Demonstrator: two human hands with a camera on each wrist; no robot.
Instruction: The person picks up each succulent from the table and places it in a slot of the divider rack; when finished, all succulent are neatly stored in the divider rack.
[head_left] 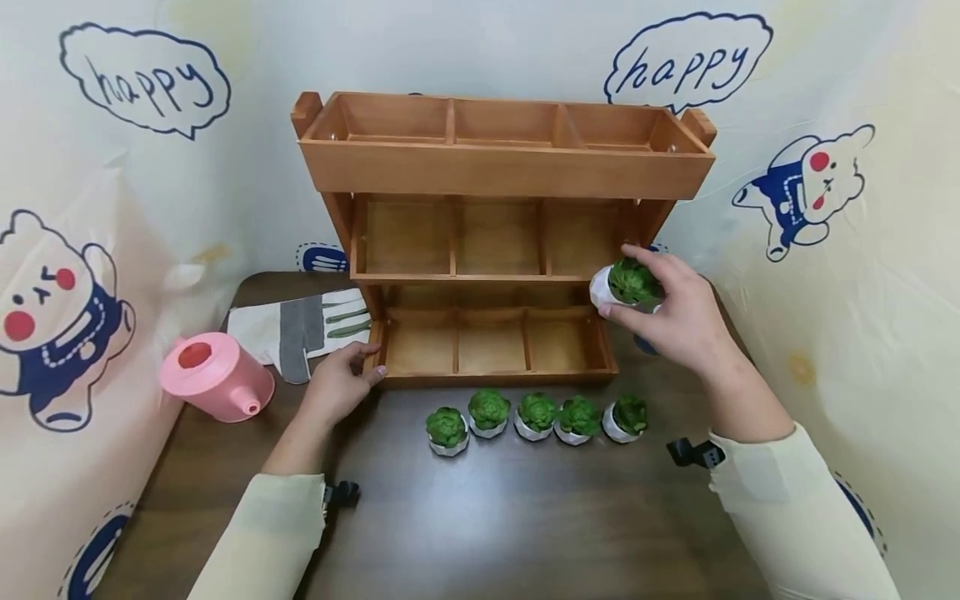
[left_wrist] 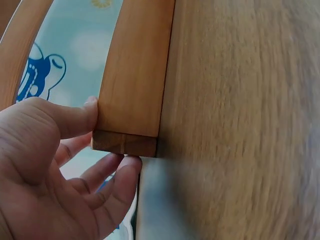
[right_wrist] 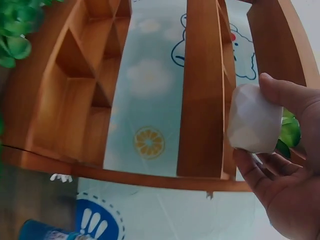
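Observation:
A three-tier wooden shelf (head_left: 510,172), each tier split into 3 compartments, stands at the back of the table. My left hand (head_left: 337,387) grips the left end of its bottom tier, thumb on the front board (left_wrist: 135,75) and fingers around the end. With my right hand (head_left: 678,317) I hold a small potted plant (head_left: 633,282) at the shelf's right side, by the middle tier. Its white faceted pot (right_wrist: 255,119) is tilted, pinched between thumb and fingers; the hand partly hides the green leaves (right_wrist: 289,132). Several similar potted plants (head_left: 535,411) stand in a row before the shelf.
On the left stand a pink watering can (head_left: 217,375) and, behind it, a white and grey glove (head_left: 300,325) against the shelf's side. A blue object (right_wrist: 47,231) shows at the lower left of the right wrist view. Printed cloth (head_left: 480,50) surrounds the table.

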